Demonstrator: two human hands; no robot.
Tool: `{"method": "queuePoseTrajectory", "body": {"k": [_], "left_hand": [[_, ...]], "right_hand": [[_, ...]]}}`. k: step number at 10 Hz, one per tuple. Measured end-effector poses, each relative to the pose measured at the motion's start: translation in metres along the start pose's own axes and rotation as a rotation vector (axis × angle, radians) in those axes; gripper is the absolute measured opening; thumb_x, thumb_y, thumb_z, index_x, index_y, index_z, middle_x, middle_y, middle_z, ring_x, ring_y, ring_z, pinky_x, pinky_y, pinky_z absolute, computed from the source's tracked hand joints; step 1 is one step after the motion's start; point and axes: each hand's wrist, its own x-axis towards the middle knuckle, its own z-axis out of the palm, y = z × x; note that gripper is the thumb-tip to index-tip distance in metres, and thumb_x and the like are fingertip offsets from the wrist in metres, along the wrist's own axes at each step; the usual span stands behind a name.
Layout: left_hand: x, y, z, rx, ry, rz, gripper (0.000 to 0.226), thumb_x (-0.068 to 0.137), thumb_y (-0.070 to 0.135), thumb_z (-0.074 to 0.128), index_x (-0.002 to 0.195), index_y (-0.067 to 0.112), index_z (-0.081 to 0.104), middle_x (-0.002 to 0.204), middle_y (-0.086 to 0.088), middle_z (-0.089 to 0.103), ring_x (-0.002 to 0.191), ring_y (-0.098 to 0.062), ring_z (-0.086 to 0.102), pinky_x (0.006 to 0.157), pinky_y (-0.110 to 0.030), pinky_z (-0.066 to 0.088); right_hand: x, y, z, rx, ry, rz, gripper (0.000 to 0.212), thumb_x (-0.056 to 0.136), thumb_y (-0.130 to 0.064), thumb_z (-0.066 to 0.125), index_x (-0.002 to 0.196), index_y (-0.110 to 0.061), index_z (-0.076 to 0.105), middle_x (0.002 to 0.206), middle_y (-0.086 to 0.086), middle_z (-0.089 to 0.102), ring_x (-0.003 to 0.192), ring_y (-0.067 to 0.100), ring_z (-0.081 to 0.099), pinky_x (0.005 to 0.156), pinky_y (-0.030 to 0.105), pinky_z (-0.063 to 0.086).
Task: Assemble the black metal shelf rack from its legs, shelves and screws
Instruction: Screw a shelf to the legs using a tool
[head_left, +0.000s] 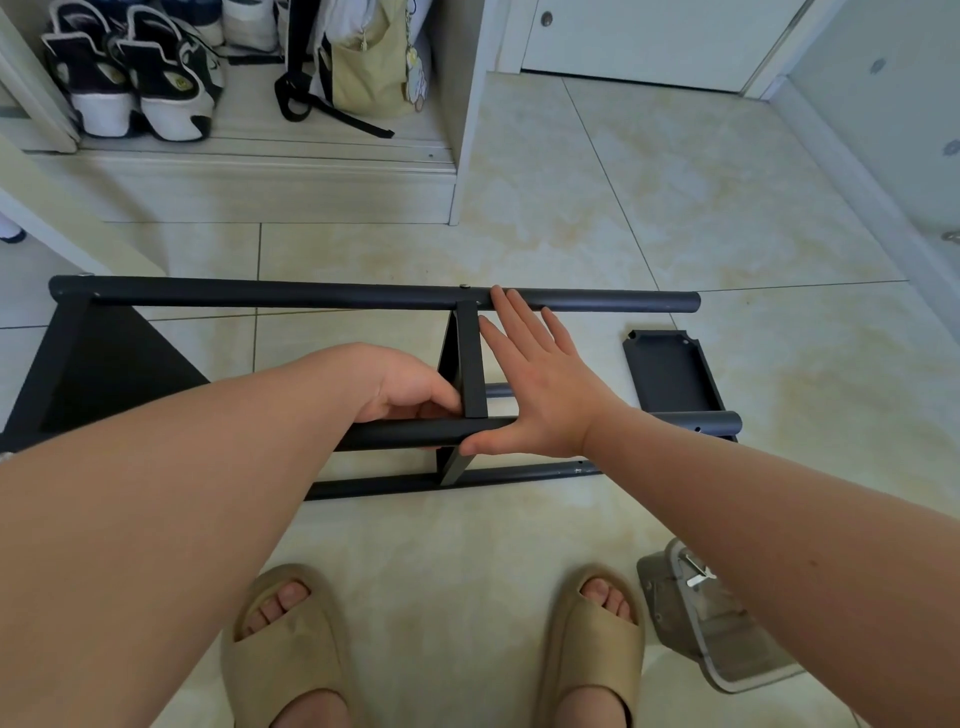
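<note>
Four legs (363, 295), three shelves (670, 369) — two hands (540, 384), two slippers (280, 649).

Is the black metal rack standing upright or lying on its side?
On its side: the black metal rack has round legs running flat along the tiled floor, its middle shelf on edge.

Bare forearms (182, 467); beige open-toe foam slides (291, 654) on both feet.

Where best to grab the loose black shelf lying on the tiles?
The loose shelf lies flat, lip up, near end behind a leg tube. Probably pinch the raised rim of its right long edge, coming from above and the right.
</note>
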Motion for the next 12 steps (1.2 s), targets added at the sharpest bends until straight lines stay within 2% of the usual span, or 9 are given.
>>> {"method": "queuePoseTrajectory", "body": {"k": [1, 2, 6, 7, 8, 9, 10, 11, 12], "left_hand": [[0.003, 0.003, 0.0, -0.006, 0.04, 0.077, 0.015, 0.093, 0.001, 0.058, 0.097, 0.004, 0.072, 0.085, -0.01, 0.074, 0.078, -0.02, 0.069, 0.081, -0.031, 0.054], [0.004, 0.003, -0.001, -0.002, 0.058, 0.111, 0.015, 0.09, -0.005, 0.058, 0.094, 0.003, 0.07, 0.084, -0.011, 0.075, 0.075, -0.02, 0.071, 0.077, -0.03, 0.054], [0.003, -0.002, -0.001, 0.0, 0.073, 0.168, 0.02, 0.088, -0.008, 0.056, 0.1, 0.002, 0.069, 0.098, -0.016, 0.072, 0.092, -0.026, 0.068, 0.096, -0.037, 0.052], [0.0, -0.003, 0.0, 0.009, 0.042, 0.128, 0.017, 0.092, 0.002, 0.057, 0.102, 0.006, 0.071, 0.095, -0.011, 0.073, 0.087, -0.022, 0.068, 0.091, -0.034, 0.052], [-0.002, -0.003, 0.001, 0.036, 0.06, 0.06, 0.021, 0.095, 0.018, 0.06, 0.108, 0.009, 0.074, 0.084, -0.003, 0.074, 0.072, -0.015, 0.066, 0.071, -0.027, 0.051], [-0.003, -0.002, 0.001, 0.093, 0.079, 0.029, 0.021, 0.094, 0.023, 0.062, 0.106, 0.01, 0.074, 0.075, -0.001, 0.071, 0.068, -0.014, 0.062, 0.063, -0.026, 0.049], [-0.004, -0.002, 0.001, 0.101, 0.061, 0.022, 0.019, 0.095, 0.021, 0.061, 0.105, 0.01, 0.074, 0.076, -0.002, 0.07, 0.071, -0.017, 0.061, 0.065, -0.027, 0.049], [-0.004, -0.003, 0.002, 0.091, 0.06, 0.091, 0.016, 0.093, 0.013, 0.06, 0.101, 0.008, 0.073, 0.077, -0.003, 0.072, 0.068, -0.016, 0.063, 0.069, -0.027, 0.049], [-0.005, -0.003, 0.003, 0.021, 0.053, 0.143, 0.016, 0.093, 0.002, 0.056, 0.095, 0.01, 0.071, 0.083, -0.005, 0.072, 0.075, -0.017, 0.066, 0.074, -0.026, 0.051]], "right_hand": [[0.0, 0.0, 0.0, 0.007, 0.005, -0.001, 0.135, 0.065, -0.096, 0.037, 0.162, -0.011, -0.001, 0.167, 0.01, -0.022, 0.153, 0.021, -0.024, 0.125, 0.049, -0.008], [0.0, -0.001, -0.001, 0.014, 0.007, -0.003, 0.134, 0.066, -0.095, 0.041, 0.162, -0.011, -0.001, 0.167, 0.011, -0.021, 0.153, 0.021, -0.024, 0.125, 0.049, -0.009], [0.0, 0.0, 0.0, -0.005, -0.002, 0.0, 0.135, 0.064, -0.098, 0.031, 0.162, -0.01, -0.001, 0.167, 0.011, -0.022, 0.153, 0.021, -0.024, 0.125, 0.05, -0.006], [0.001, 0.0, -0.001, -0.011, -0.001, 0.001, 0.135, 0.065, -0.097, 0.033, 0.162, -0.01, -0.001, 0.167, 0.011, -0.021, 0.153, 0.022, -0.024, 0.125, 0.05, -0.006], [0.001, 0.0, -0.001, -0.017, -0.004, 0.001, 0.135, 0.065, -0.097, 0.032, 0.162, -0.01, -0.002, 0.167, 0.011, -0.021, 0.153, 0.022, -0.024, 0.125, 0.051, -0.006], [0.0, 0.0, -0.001, -0.005, 0.003, 0.003, 0.135, 0.064, -0.097, 0.032, 0.162, -0.01, 0.0, 0.167, 0.012, -0.02, 0.153, 0.022, -0.022, 0.125, 0.051, -0.006], [0.0, -0.001, -0.001, 0.003, 0.009, 0.0, 0.135, 0.064, -0.097, 0.032, 0.162, -0.009, 0.001, 0.167, 0.012, -0.019, 0.154, 0.023, -0.021, 0.125, 0.051, -0.006], [0.0, 0.0, -0.001, 0.001, 0.01, -0.004, 0.135, 0.064, -0.097, 0.032, 0.162, -0.01, 0.0, 0.167, 0.012, -0.019, 0.154, 0.022, -0.022, 0.125, 0.05, -0.007], [0.0, 0.0, 0.0, -0.003, 0.009, -0.003, 0.135, 0.064, -0.097, 0.032, 0.162, -0.01, 0.0, 0.167, 0.012, -0.019, 0.154, 0.022, -0.022, 0.125, 0.05, -0.007]]}}
